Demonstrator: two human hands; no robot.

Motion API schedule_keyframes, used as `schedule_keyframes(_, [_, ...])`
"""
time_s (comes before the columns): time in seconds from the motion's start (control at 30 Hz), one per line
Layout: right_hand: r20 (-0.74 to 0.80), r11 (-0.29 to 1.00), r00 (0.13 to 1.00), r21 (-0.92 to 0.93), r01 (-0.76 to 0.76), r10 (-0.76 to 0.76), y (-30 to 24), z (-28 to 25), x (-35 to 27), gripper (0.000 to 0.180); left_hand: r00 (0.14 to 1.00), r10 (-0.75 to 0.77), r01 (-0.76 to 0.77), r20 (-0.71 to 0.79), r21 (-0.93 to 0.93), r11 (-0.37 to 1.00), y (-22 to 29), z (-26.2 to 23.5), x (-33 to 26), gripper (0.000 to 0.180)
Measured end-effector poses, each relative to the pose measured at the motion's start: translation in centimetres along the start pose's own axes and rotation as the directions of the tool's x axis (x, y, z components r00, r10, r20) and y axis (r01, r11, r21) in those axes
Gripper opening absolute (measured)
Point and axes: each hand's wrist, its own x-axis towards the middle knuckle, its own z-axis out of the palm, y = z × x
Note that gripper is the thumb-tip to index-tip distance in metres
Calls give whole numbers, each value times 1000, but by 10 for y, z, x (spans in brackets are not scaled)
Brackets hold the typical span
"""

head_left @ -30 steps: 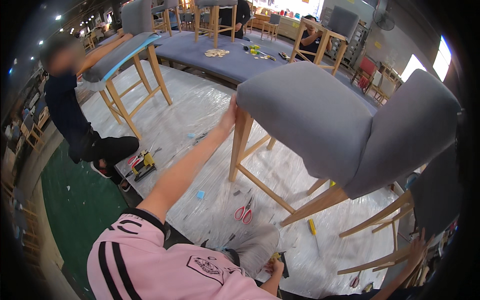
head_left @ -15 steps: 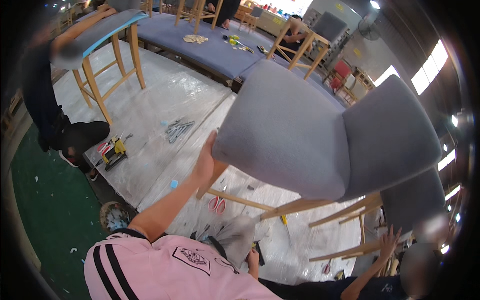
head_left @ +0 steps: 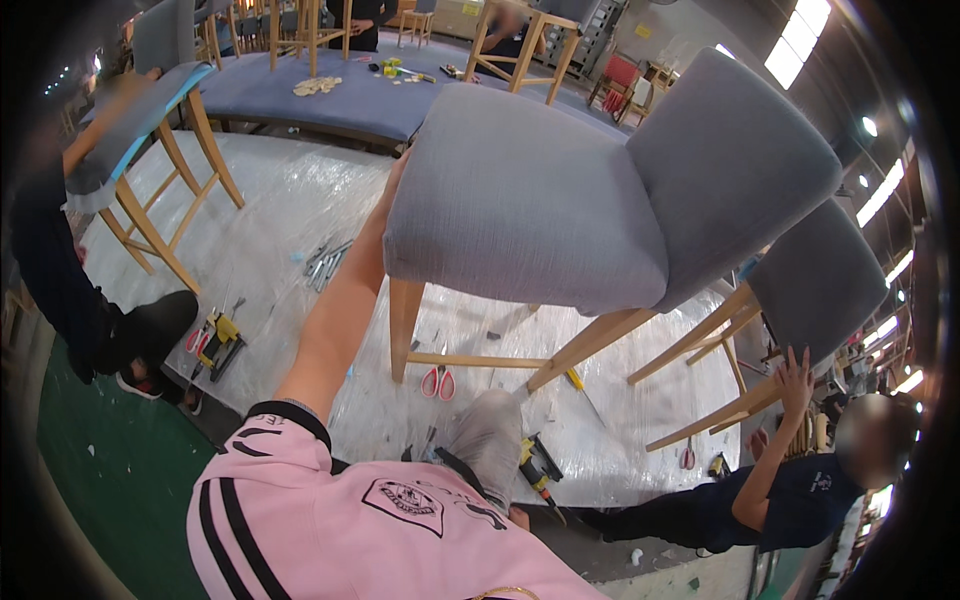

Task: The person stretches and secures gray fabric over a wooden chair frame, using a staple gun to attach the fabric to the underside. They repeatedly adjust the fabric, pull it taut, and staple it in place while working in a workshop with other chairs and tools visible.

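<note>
A grey upholstered chair (head_left: 530,200) with light wooden legs stands in front of me on the film-covered platform. With my left arm stretched along the seat's left side, my left hand (head_left: 398,172) holds the seat edge towards the far corner; its fingertips are hidden behind the seat. Only a small part of my right hand (head_left: 518,517) shows low in the middle, beyond my pink shirt; its fingers are hidden. Close to it, a yellow and black staple gun (head_left: 540,462) lies at the platform's near edge. Red-handled scissors (head_left: 438,382) lie by the chair's front rail.
A co-worker at right touches another grey chair (head_left: 815,285). At left, another person leans over a chair (head_left: 185,150), near a second staple gun (head_left: 222,345). Metal strips (head_left: 328,262) lie on the plastic-covered platform (head_left: 265,215). Behind is a blue-grey padded bench (head_left: 250,98).
My left hand has moved from the seat's near left corner farther along its side. My right hand has dropped mostly out of sight. The staple gun now shows more fully. The view has shifted.
</note>
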Motion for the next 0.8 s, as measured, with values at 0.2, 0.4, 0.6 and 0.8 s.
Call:
schedule_keyframes(0.2, [54, 985, 999, -175, 6, 4, 11, -21, -7, 35, 992, -47, 40, 114, 58, 998, 45, 18, 6, 75])
schedule_keyframes(0.4, [143, 944, 983, -291, 152, -114, 5, -60, 4, 33, 986, -103, 32, 135, 451, 892, 63, 25, 4, 97])
schedule_keyframes(0.6, [42, 997, 998, 66, -49, 46, -82, -76, 39, 31, 981, 193, -94, -35, 779, 620, 127, -28, 80, 94])
schedule_keyframes(0.8, [118, 1000, 993, 25, -8, 5, -128, -47, 76, 34, 864, 126, -491, 488, 761, 424, 95, -19, 153, 100])
